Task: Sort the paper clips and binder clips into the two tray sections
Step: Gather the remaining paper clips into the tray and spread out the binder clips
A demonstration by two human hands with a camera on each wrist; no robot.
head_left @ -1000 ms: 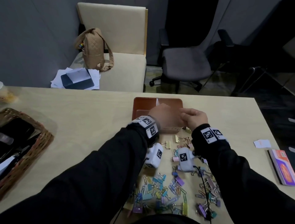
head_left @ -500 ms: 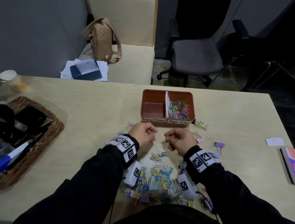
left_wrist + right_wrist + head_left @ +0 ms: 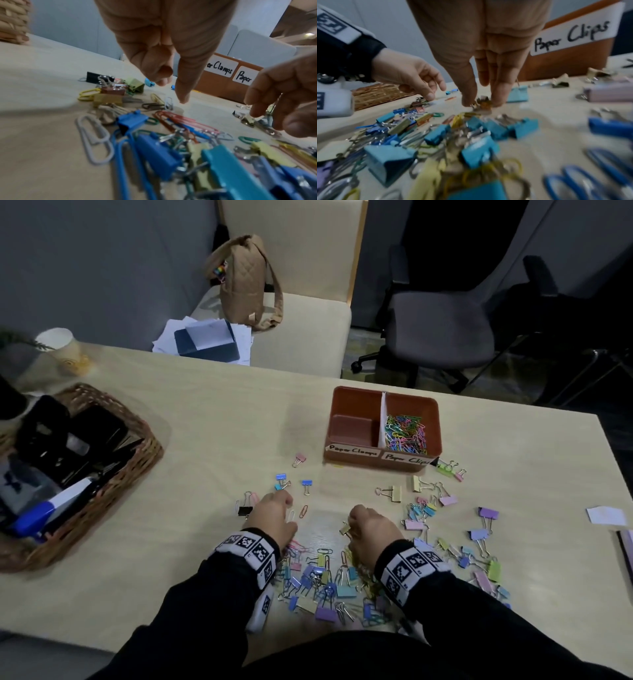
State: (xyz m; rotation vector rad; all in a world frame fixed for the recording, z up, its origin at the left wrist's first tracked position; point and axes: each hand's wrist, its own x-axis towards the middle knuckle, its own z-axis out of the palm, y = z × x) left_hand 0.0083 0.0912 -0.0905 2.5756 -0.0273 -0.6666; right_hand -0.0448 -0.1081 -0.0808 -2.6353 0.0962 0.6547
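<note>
A brown two-section tray point(image 3: 352, 395) stands mid-table: its left section, labelled for clamps, is empty, and its right section holds coloured paper clips point(image 3: 406, 433). A mixed pile of binder clips and paper clips point(image 3: 325, 580) lies on the near table, with more binder clips point(image 3: 445, 508) strewn to the right. My left hand point(image 3: 289, 508) reaches down with its index finger point(image 3: 182, 97) over a white paper clip point(image 3: 169, 104) and holds nothing. The thumb and fingers of my right hand point(image 3: 481, 104) pinch a small gold binder clip point(image 3: 483, 104) that sits on the table.
A wicker basket point(image 3: 137, 460) with pens and dark items sits at the left edge, a paper cup point(image 3: 61, 347) behind it. A white note point(image 3: 608, 515) and a book point(image 3: 627, 546) lie at the right. Chairs stand beyond the table's far edge.
Both hands drew back from the tray to the near pile. The left hand's fingers have loosened and point down; the right hand has taken hold of a gold binder clip.
</note>
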